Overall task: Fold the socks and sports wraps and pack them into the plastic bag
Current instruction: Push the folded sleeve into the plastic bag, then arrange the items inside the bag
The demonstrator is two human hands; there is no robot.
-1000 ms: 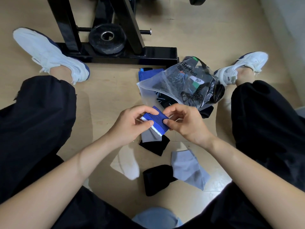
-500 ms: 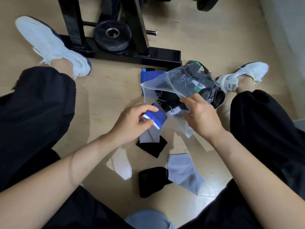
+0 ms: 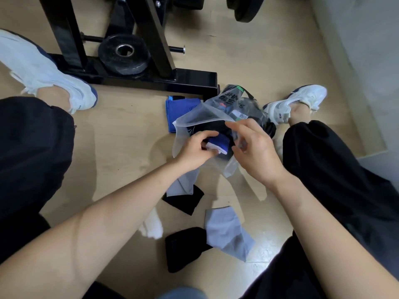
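Moved forward into the plastic bag (image 3: pixel 194 124) mouth, the left hand (image 3: pixel 195 148) grip is clamped on the folded blue wrap (image 3: pixel 218 145) while the right hand (image 3: pixel 257 147) pinches the bag film open, so insertion looks nearly complete.

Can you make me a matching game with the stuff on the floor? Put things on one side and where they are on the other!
Things:
1. folded blue and white wrap
2. clear plastic bag
3. round black weight plate
4. flat light grey sock

Places:
A. on the black metal frame
B. on the floor nearest the person, beside a black item
C. pinched in the left hand
D. held open by the right hand

Pairs: 1-C, 2-D, 3-A, 4-B
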